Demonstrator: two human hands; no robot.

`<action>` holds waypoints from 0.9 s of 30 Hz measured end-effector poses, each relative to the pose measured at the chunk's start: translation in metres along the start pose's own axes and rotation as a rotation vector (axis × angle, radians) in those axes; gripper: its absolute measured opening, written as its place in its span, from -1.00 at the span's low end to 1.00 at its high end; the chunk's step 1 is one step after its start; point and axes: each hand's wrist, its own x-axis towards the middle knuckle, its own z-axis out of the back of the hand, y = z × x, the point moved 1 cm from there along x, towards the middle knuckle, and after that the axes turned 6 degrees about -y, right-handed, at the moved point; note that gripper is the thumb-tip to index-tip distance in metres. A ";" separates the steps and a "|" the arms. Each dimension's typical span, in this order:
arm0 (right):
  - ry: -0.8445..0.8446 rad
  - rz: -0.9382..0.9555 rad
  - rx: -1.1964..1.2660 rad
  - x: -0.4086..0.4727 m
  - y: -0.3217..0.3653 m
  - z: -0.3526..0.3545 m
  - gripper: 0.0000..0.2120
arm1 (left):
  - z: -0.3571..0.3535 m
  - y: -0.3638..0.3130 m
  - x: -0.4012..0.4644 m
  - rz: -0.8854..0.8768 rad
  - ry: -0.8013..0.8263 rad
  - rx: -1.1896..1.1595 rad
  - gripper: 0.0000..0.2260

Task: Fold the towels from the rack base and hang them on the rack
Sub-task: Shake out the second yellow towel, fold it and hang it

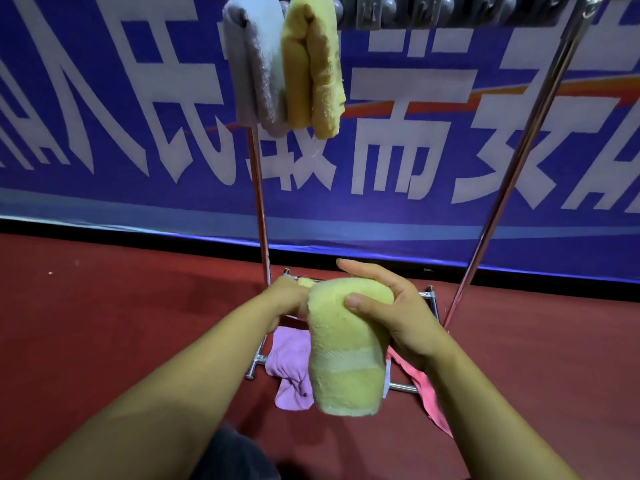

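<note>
While both hands, left hand (289, 296) and right hand (391, 306), hold folded yellow towel (343, 351) above rack base (401, 387): two towels (284, 64) hung, purple towel (289, 368) and pink towel (426, 386) left.

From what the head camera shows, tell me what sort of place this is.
Probably an event or exhibition hall, not a home: a large blue banner with big white characters spans the back, red carpet covers the floor, and a freestanding metal rack holds folded towels.

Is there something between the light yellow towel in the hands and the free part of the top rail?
Nothing visible. The light yellow towel has open air above it; the grey towel and yellow towel hang left of the bare top rail.
</note>
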 end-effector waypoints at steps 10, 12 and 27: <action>-0.175 -0.123 0.219 0.005 -0.007 0.007 -0.76 | -0.005 -0.003 -0.068 -0.135 0.499 -0.630 -0.21; -0.202 -0.135 0.205 0.006 -0.010 0.008 -0.72 | -0.009 -0.001 -0.069 -0.160 0.494 -0.622 -0.19; -0.315 -0.123 0.250 0.019 -0.019 0.008 -0.60 | -0.034 -0.002 -0.063 -0.346 -0.001 -0.437 -0.73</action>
